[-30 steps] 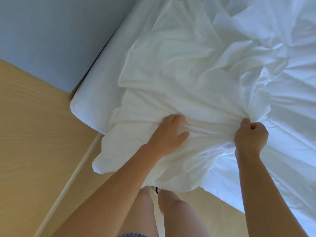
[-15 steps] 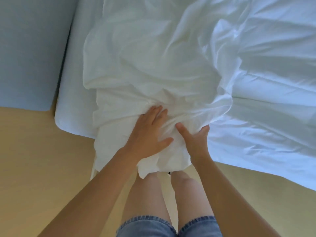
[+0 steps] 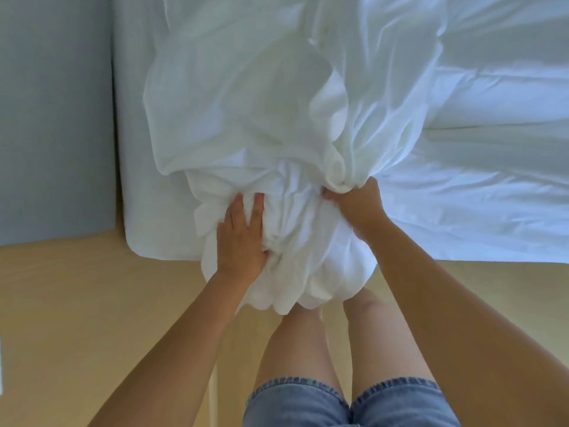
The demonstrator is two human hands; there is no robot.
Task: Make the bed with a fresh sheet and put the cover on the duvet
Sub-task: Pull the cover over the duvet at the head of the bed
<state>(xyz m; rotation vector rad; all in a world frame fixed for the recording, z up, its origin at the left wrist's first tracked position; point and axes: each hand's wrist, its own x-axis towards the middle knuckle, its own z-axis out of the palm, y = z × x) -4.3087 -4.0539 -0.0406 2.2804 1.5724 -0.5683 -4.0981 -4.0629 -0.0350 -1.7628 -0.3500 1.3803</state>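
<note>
A bunched white duvet cover lies heaped on the bed, its near end hanging over the mattress edge in front of my legs. My left hand presses flat on the gathered cloth, fingers straight, thumb tucked into a fold. To its right, my right hand grips a twisted bunch of the same cloth in a fist. The white bedding under it spreads to the right, wrinkled.
The mattress corner lies at the left, next to a grey-blue wall. Light wooden floor runs along the bed's near edge. My bare legs and denim shorts stand right at the bedside.
My right hand has moved up and right and closed into a fist round a bunch of cloth. More fabric is gathered between my hands. The view has shifted left along the bed.
</note>
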